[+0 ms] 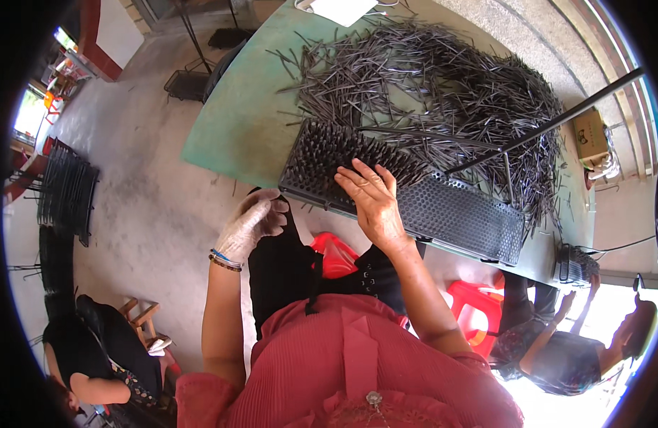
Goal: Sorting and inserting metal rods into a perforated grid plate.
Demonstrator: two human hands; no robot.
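A black perforated tray [461, 216] lies along the near edge of the green table. Its left half is packed with short dark sticks [322, 153] standing on end, while bare holes show in its right half. My bare right hand [372, 200] rests on the right part of these upright sticks, fingers stretched out and nearly flat. Off the tray's left front corner, my left hand [254, 221] wears a pale glove and has its fingers curled in. Whatever those fingers hold, if anything, is hidden.
A big heap of loose dark sticks [443, 78] covers the table [236, 121] behind the tray. A black metal bar [550, 121] slants over it from the right. Red stools [475, 314] stand below. One person [564, 357] sits at right, another [101, 364] at lower left.
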